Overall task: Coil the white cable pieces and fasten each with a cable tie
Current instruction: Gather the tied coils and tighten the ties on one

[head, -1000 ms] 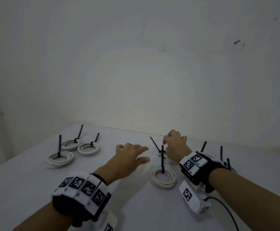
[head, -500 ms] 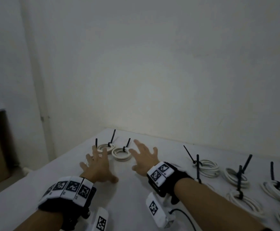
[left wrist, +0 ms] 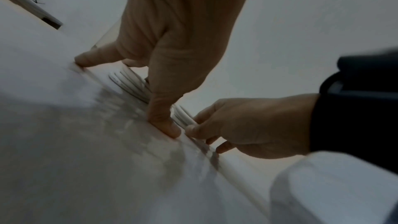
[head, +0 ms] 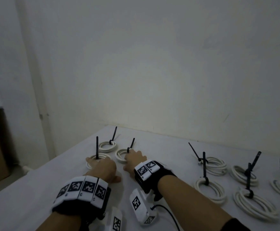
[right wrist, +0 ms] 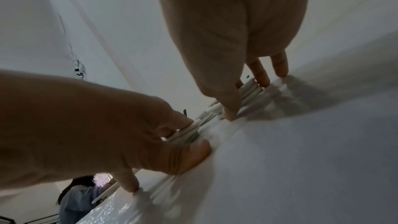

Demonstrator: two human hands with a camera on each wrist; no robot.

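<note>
The left hand (head: pixel 102 167) lies palm down on the coil with the upright tie (head: pixel 96 160); the right wrist view shows its fingers over the top of the white loops and its thumb pressed against their side, so it grips this coil. The right hand (head: pixel 135 160) lies just beside it on the coil with the leaning tie (head: pixel 123 155), and its fingers curl over the near rim of these loops, so it holds that coil too. Both forearms stretch forward, nearly parallel, with the wrists low over the desk (head: pixel 36 189). I take the coil with the upright tie as my landmark: the right hand's coil is just to its right, a third coil (head: pixel 107 145) is just behind it, and a larger group of tied coils (head: pixel 210 189) lies well apart to its right. Every coil I can see already carries a black cable tie (head: pixel 97 147), so the coiling and fastening seem to be done, and the step in hand looks like gathering the finished pieces. The next move probably calls for a firm grip on all loops together and a level lift, because loose loops could slip inside the tie. How tight each tie is, I cannot tell.
</note>
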